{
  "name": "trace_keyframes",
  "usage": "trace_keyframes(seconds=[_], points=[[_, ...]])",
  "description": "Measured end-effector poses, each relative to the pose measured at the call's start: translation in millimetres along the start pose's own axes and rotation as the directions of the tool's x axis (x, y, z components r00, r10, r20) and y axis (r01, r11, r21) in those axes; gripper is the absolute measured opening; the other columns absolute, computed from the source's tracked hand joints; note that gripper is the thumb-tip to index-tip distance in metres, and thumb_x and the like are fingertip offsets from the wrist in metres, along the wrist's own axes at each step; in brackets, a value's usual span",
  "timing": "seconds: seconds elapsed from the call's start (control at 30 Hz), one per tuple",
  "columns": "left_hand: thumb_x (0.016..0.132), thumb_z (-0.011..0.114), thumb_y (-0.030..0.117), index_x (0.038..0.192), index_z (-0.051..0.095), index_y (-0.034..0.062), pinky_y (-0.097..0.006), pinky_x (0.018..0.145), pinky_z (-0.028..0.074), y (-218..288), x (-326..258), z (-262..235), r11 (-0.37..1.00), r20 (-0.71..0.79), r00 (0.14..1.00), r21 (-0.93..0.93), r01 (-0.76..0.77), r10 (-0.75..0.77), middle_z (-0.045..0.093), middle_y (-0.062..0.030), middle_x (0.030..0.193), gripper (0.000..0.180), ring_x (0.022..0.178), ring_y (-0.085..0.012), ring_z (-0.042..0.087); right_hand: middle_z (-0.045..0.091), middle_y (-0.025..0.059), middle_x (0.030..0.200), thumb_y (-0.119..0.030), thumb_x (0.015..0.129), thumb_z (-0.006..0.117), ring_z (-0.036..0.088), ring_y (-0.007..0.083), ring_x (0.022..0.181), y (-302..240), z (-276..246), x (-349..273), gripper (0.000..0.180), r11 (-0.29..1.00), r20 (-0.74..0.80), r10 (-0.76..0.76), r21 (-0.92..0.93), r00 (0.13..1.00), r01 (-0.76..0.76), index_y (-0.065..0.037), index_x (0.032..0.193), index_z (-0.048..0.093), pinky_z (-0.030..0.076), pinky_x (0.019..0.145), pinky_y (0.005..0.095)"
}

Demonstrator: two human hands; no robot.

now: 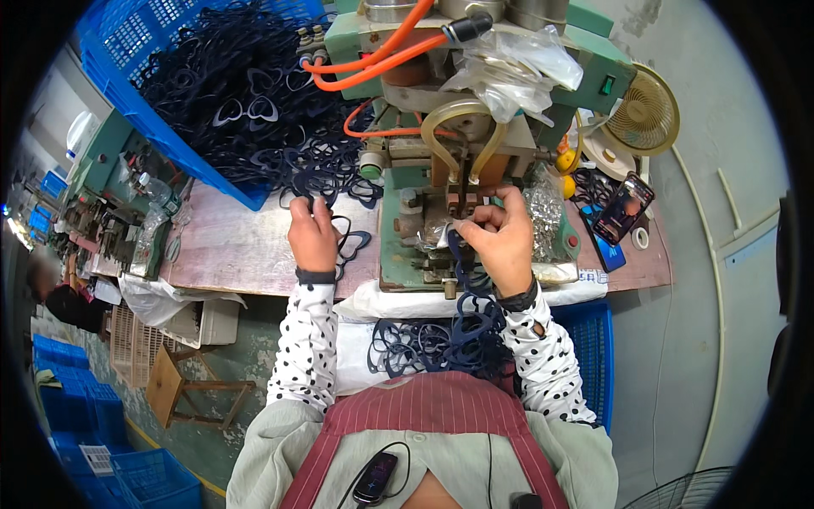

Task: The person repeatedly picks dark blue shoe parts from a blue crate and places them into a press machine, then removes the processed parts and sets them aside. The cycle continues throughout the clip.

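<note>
My left hand (314, 241) is closed over the table, its fingertips pinching at dark blue plastic glasses frames. One such glasses frame (354, 246) shows just right of that hand. At the green press machine (398, 259), my right hand (502, 244) has its thumb and fingers closed at the metal die (462, 202). A dark glasses frame (458, 251) hangs down from the die beside my right thumb; the fingers partly hide where it is gripped. More dark frames (415, 343) lie heaped in my lap, below the machine's edge.
A blue crate (153, 127) full of dark frames stands at the far left of the table (229, 242). Orange hoses (381, 64) cross above the machine. On the right are a phone (625, 208), a beige fan (644, 110) and crumpled clear plastic (547, 212). A wooden stool (170, 382) stands lower left.
</note>
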State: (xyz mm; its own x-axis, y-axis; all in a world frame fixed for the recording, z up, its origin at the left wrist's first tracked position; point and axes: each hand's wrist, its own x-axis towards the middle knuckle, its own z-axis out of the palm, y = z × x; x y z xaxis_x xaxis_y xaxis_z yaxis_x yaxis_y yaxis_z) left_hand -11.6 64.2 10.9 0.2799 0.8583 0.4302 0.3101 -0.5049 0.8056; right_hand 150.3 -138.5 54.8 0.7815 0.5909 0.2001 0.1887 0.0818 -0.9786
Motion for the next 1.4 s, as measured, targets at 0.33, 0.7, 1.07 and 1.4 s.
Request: trace_keyframes(seconds=[0.33,0.7,1.07,1.4], points=[[0.081,0.061,0.005,0.116,0.062,-0.0002,-0.045,0.099,0.047,86,-78,28,0.334,0.202,0.268,-0.490,-0.805,0.942,0.065,-0.0167,0.114,0.035,0.106,-0.0290,0.064,0.071,0.0086,0.094,-0.011,0.076,0.073,0.064,0.0175,0.082,15,-29,8,0.049,0.961,-0.096,-0.175,-0.232,0.980,0.149,-0.003,0.119,0.052,0.049,0.071,0.0304],[0.075,0.065,-0.002,0.119,0.060,-0.0029,-0.049,0.101,0.045,75,-76,38,0.378,0.259,0.277,-0.577,-0.724,0.925,0.060,-0.0204,0.123,0.044,0.110,-0.0323,0.062,0.065,0.0107,0.083,-0.023,0.081,0.071,0.063,0.0322,0.080,110,-114,5,0.030,0.498,-0.160,-0.268,-0.867,0.950,-0.005,-0.006,0.105,0.065,0.049,0.070,0.0423],[0.076,0.073,0.016,0.120,0.062,0.0117,-0.050,0.106,0.034,47,-93,28,0.474,0.140,0.454,-0.306,-0.826,0.880,0.058,-0.0100,0.129,0.046,0.117,-0.0299,0.055,0.069,0.0113,0.091,-0.017,0.081,0.071,0.065,0.0275,0.083,124,-116,10,0.014,0.770,-0.245,-0.222,-0.638,0.944,0.016,-0.006,0.091,0.073,0.050,0.075,0.0345],[0.072,0.077,0.025,0.098,0.068,0.0190,-0.045,0.090,0.038,-107,-65,31,0.799,0.160,0.987,0.594,-0.091,-0.006,0.056,-0.0095,0.120,0.028,0.111,-0.0345,0.048,0.070,0.0133,0.084,-0.014,0.088,0.064,0.067,0.0273,0.073,129,-113,9,0.014,0.762,-0.327,-0.303,-0.647,0.895,0.022,-0.006,0.098,0.070,0.051,0.067,0.0351]])
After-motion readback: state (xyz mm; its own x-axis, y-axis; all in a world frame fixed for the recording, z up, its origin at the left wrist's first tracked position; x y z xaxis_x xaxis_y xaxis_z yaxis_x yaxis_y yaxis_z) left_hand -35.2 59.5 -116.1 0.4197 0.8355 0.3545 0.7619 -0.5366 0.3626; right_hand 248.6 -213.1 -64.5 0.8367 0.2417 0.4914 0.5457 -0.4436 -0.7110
